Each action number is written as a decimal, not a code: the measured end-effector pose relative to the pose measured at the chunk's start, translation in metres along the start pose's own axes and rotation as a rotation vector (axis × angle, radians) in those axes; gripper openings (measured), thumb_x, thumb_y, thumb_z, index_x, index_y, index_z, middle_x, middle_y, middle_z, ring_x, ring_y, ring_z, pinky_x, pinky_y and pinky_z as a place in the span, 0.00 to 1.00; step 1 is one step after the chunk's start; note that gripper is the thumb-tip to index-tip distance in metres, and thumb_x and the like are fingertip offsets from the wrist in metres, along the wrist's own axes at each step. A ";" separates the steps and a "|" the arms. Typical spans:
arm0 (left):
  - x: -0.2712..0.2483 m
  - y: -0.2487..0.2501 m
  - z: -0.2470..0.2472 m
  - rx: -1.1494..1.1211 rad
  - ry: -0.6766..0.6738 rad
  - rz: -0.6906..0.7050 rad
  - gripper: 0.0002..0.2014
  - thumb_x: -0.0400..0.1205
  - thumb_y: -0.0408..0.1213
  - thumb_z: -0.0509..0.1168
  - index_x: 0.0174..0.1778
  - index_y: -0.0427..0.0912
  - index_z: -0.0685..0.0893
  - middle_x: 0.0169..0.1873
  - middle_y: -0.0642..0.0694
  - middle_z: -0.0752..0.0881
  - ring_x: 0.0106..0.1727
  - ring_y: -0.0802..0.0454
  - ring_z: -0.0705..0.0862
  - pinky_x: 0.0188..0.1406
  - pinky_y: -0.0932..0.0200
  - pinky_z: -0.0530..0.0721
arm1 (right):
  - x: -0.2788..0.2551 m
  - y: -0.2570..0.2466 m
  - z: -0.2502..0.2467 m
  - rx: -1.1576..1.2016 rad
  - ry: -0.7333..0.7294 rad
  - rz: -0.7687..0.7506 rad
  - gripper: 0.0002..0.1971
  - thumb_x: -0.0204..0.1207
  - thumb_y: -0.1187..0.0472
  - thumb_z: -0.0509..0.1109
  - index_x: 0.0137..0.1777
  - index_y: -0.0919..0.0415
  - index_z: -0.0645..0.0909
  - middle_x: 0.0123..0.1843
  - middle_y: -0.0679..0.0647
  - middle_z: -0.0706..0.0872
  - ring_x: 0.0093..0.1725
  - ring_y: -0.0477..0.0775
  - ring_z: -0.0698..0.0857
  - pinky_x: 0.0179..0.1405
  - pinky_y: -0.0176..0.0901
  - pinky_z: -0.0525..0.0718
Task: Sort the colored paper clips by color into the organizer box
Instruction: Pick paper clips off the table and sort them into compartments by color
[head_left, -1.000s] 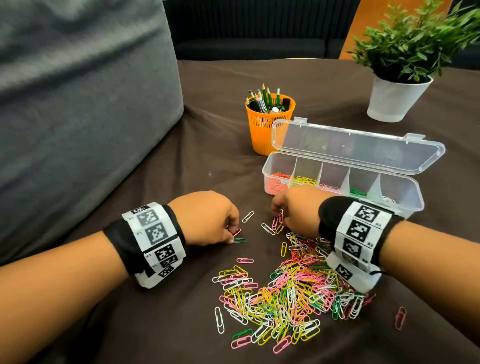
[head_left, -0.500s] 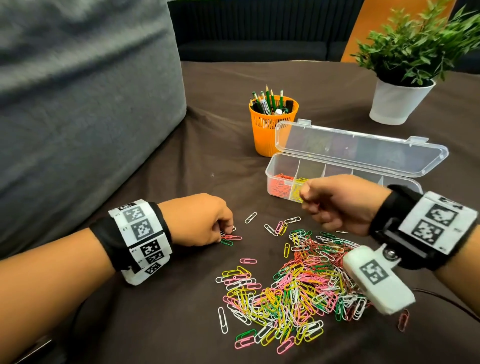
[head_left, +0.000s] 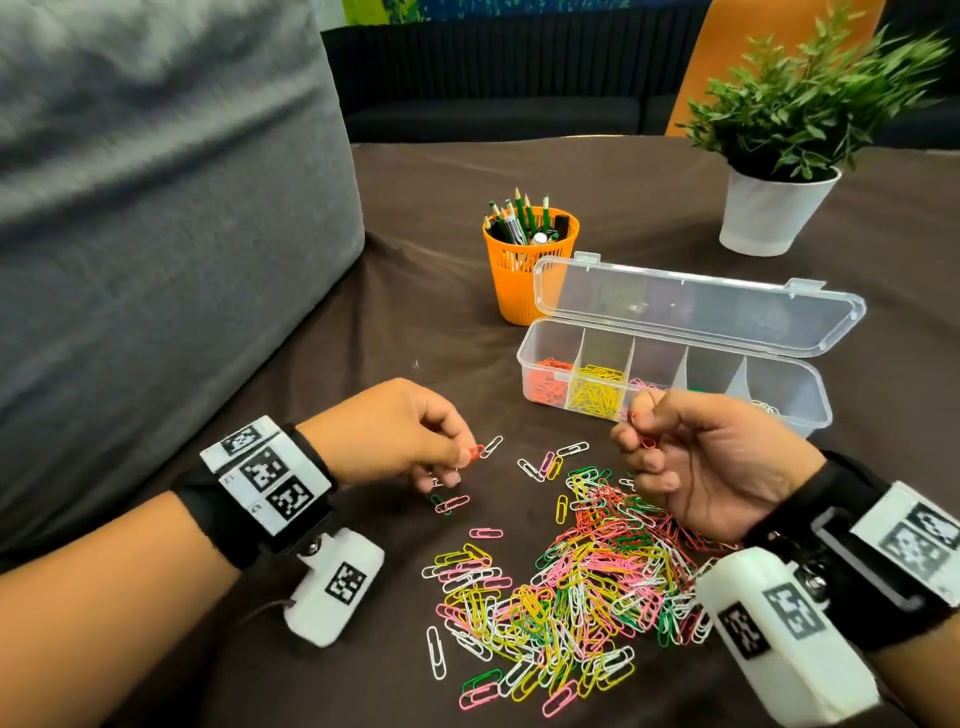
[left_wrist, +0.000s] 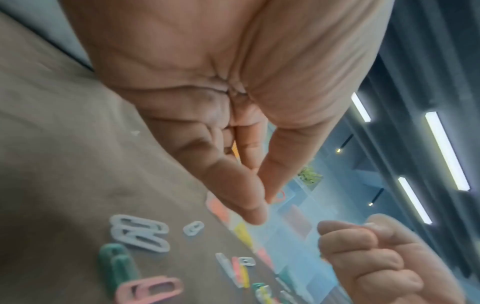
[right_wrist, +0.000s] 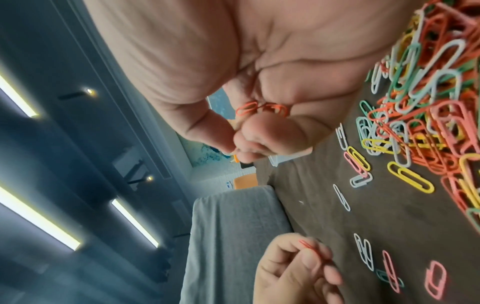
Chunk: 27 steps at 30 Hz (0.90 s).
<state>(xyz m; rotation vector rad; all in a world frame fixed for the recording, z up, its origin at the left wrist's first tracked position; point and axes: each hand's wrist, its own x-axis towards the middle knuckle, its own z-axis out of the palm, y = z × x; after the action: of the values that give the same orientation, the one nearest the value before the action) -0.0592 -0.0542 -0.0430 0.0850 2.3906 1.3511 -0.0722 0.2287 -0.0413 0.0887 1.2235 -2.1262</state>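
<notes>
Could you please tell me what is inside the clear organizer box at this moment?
The organizer box holds orange clips, then yellow clips. The right hand covers most of the other compartments.

An orange mesh pencil cup (head_left: 529, 270) filled with green pencils (head_left: 522, 213) stands on the dark brown tabletop (head_left: 426, 218). Well apart to the right, a green leafy plant (head_left: 810, 104) sits in a white pot (head_left: 769, 213). A large grey cushion (head_left: 156, 218) fills the left side, resting against the tabletop's edge.
</notes>
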 end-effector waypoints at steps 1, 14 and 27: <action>0.002 0.009 0.005 -0.082 -0.005 0.014 0.03 0.79 0.23 0.72 0.45 0.34 0.87 0.30 0.41 0.88 0.31 0.53 0.88 0.28 0.62 0.85 | -0.002 -0.002 -0.001 0.002 0.034 -0.029 0.09 0.56 0.71 0.68 0.33 0.62 0.72 0.32 0.58 0.76 0.22 0.47 0.69 0.14 0.34 0.68; 0.088 0.079 0.010 0.635 0.372 0.105 0.10 0.81 0.41 0.67 0.50 0.54 0.93 0.36 0.62 0.88 0.46 0.58 0.88 0.55 0.60 0.84 | 0.016 -0.060 -0.013 -0.077 0.322 -0.141 0.08 0.77 0.69 0.56 0.39 0.60 0.72 0.31 0.55 0.76 0.24 0.48 0.70 0.18 0.35 0.67; 0.031 0.050 0.015 0.741 0.216 0.122 0.24 0.82 0.48 0.67 0.76 0.58 0.78 0.68 0.54 0.85 0.68 0.54 0.82 0.66 0.59 0.78 | 0.112 -0.047 0.065 -1.540 0.195 -0.211 0.13 0.80 0.66 0.61 0.57 0.62 0.86 0.47 0.55 0.84 0.43 0.53 0.81 0.36 0.38 0.78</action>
<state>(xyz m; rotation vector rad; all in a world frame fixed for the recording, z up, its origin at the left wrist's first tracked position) -0.0887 -0.0077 -0.0176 0.3002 2.9878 0.4637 -0.1690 0.1352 -0.0119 -0.5259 2.6847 -0.8113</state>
